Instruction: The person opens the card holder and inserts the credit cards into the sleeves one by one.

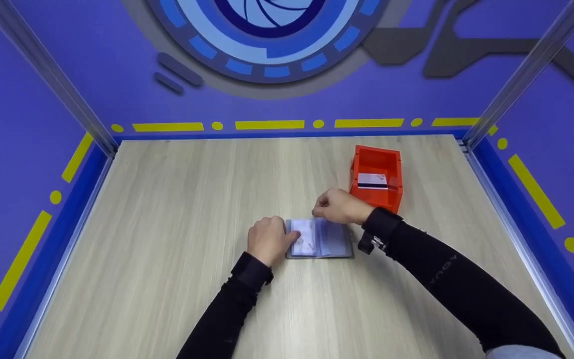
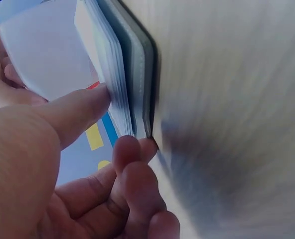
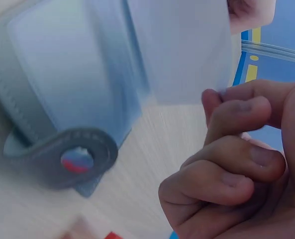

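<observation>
A grey card holder [image 1: 338, 243] lies open on the wooden table, its clear sleeves spread to both sides. My left hand [image 1: 266, 241] holds its left side, the thumb over the stacked sleeves [image 2: 103, 47] and the fingertips at the cover's edge. A pale printed card [image 1: 304, 239] shows on that side. With thumb and forefinger, my right hand [image 1: 341, 205] pinches the corner of a clear plastic sleeve [image 3: 187, 55] raised at the holder's far edge. The holder's strap [image 3: 38, 164], with a round hole at its end, sticks out on the right side.
Just beyond my right hand stands a red bin [image 1: 376, 155] with a white card [image 1: 372, 179] bearing a dark stripe inside. Blue-purple panels [image 1: 277, 109] wall in the table [image 1: 177, 199] at the back and both sides. Metal posts [image 1: 50, 75] rise at the back corners.
</observation>
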A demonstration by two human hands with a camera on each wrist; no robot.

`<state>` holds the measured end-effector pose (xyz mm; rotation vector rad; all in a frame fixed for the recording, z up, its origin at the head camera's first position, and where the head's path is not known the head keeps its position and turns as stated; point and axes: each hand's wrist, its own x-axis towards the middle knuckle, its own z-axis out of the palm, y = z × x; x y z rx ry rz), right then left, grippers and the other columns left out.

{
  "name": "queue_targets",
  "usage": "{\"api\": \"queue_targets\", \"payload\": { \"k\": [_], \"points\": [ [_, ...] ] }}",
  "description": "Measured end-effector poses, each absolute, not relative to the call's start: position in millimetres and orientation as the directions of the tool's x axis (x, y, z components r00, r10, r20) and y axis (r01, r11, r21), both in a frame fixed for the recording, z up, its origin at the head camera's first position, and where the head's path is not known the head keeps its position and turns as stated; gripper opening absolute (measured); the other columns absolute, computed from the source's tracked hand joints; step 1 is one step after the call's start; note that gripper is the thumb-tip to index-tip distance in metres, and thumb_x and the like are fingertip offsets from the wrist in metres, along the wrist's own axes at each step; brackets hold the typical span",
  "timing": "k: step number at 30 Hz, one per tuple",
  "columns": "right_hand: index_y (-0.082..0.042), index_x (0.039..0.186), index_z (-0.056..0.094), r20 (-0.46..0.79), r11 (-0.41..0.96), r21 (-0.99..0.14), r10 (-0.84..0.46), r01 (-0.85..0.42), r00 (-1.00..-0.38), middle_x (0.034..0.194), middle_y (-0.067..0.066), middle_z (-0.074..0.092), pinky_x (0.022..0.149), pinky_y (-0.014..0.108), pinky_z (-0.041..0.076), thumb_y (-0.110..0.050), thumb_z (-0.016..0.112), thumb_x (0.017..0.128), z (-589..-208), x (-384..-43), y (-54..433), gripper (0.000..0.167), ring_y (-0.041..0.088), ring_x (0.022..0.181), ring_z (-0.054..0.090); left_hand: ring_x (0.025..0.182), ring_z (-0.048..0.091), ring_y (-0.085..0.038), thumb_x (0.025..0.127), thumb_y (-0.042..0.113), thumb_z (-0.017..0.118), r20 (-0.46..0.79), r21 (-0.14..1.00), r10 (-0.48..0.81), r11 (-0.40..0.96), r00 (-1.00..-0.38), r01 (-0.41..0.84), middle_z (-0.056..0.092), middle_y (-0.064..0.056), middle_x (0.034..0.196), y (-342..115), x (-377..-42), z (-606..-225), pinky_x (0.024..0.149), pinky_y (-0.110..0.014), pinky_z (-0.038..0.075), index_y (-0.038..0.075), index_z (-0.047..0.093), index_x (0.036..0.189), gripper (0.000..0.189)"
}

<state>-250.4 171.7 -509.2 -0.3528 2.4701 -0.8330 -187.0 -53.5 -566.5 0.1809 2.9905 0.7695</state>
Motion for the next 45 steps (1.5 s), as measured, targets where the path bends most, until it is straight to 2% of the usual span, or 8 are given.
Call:
{"api": "queue_targets", "payload": {
  "k": [7, 13, 17, 25, 30, 37, 40, 45],
  "points": [
    [-0.005, 0.094, 0.083, -0.349, 0.754, -0.654, -0.371, -0.060, -0.861, 0.071, -0.007, 0.056, 0.064, 0.030, 0.037, -0.029, 0.071, 0.104, -518, -252, 159, 0.028, 0.016, 0.071, 0.052, 0.059, 0.049, -0.014, 0.100, 0.042, 0.080, 0.037, 0.482, 0.136, 0.865, -0.990, 0.137, 0.058, 0.003, 0.066, -54, -186, -566, 0.055, -0.034, 0.037, 0.015, 0.062, 0.065, 0.047],
    [-0.007, 0.081, 0.077, -0.341, 0.747, -0.662, -0.372, -0.060, -0.863, 0.062, -0.010, 0.048, 0.059, 0.027, 0.032, -0.025, 0.071, 0.100, -527, -252, 145, 0.026, 0.011, 0.062, 0.045, 0.057, 0.047, -0.016, 0.105, 0.037, 0.073, 0.061, 0.485, 0.118, 0.865, -0.991, 0.133, 0.053, 0.003, 0.063, -53, -186, -566, 0.053, -0.034, 0.034, 0.017, 0.054, 0.061, 0.052],
    [-0.009, 0.075, 0.075, -0.336, 0.771, -0.633, -0.363, -0.077, -0.869, 0.059, -0.011, 0.050, 0.056, 0.025, 0.032, -0.022, 0.072, 0.098, -535, -254, 134, 0.026, 0.009, 0.057, 0.044, 0.057, 0.047, -0.017, 0.106, 0.035, 0.072, 0.061, 0.488, 0.109, 0.864, -0.992, 0.125, 0.053, 0.002, 0.063, -53, -186, -567, 0.054, -0.035, 0.034, 0.018, 0.051, 0.061, 0.052],
    [-0.007, 0.079, 0.081, -0.346, 0.817, -0.571, -0.328, -0.080, -0.879, 0.060, -0.010, 0.057, 0.056, 0.024, 0.037, -0.021, 0.075, 0.098, -544, -255, 122, 0.024, 0.010, 0.058, 0.050, 0.058, 0.051, -0.018, 0.104, 0.036, 0.074, 0.066, 0.492, 0.113, 0.861, -0.991, 0.130, 0.058, 0.001, 0.064, -54, -187, -567, 0.054, -0.037, 0.038, 0.018, 0.055, 0.061, 0.050],
    [-0.008, 0.081, 0.083, -0.340, 0.823, -0.561, -0.332, -0.094, -0.880, 0.063, -0.009, 0.060, 0.058, 0.025, 0.039, -0.022, 0.076, 0.098, -544, -256, 120, 0.023, 0.011, 0.061, 0.052, 0.056, 0.049, -0.016, 0.100, 0.040, 0.077, 0.053, 0.496, 0.128, 0.857, -0.990, 0.138, 0.056, 0.004, 0.063, -57, -188, -568, 0.053, -0.035, 0.038, 0.019, 0.057, 0.061, 0.048],
    [-0.013, 0.065, 0.072, -0.282, 0.810, -0.559, -0.390, -0.180, -0.877, 0.054, -0.011, 0.048, 0.055, 0.025, 0.030, -0.019, 0.072, 0.097, -546, -252, 121, 0.033, 0.009, 0.054, 0.042, 0.056, 0.041, -0.012, 0.093, 0.048, 0.087, 0.009, 0.504, 0.137, 0.855, -0.991, 0.123, 0.047, 0.008, 0.063, -56, -187, -568, 0.052, -0.032, 0.032, 0.020, 0.049, 0.062, 0.056],
    [-0.010, 0.072, 0.078, -0.258, 0.800, -0.557, -0.421, -0.222, -0.869, 0.058, -0.011, 0.051, 0.057, 0.024, 0.032, -0.018, 0.070, 0.097, -544, -250, 123, 0.028, 0.008, 0.056, 0.044, 0.057, 0.042, -0.012, 0.091, 0.047, 0.089, 0.028, 0.489, 0.133, 0.863, -0.991, 0.130, 0.048, 0.007, 0.064, -55, -186, -567, 0.052, -0.032, 0.032, 0.020, 0.049, 0.062, 0.056],
    [-0.008, 0.100, 0.088, -0.224, 0.784, -0.566, -0.444, -0.255, -0.868, 0.079, -0.004, 0.071, 0.068, 0.025, 0.044, -0.020, 0.069, 0.102, -531, -244, 131, 0.023, 0.012, 0.072, 0.057, 0.058, 0.045, -0.013, 0.090, 0.047, 0.090, 0.028, 0.480, 0.128, 0.868, -0.991, 0.126, 0.054, 0.005, 0.065, -55, -186, -567, 0.053, -0.033, 0.034, 0.018, 0.055, 0.064, 0.052]
  ]
}}
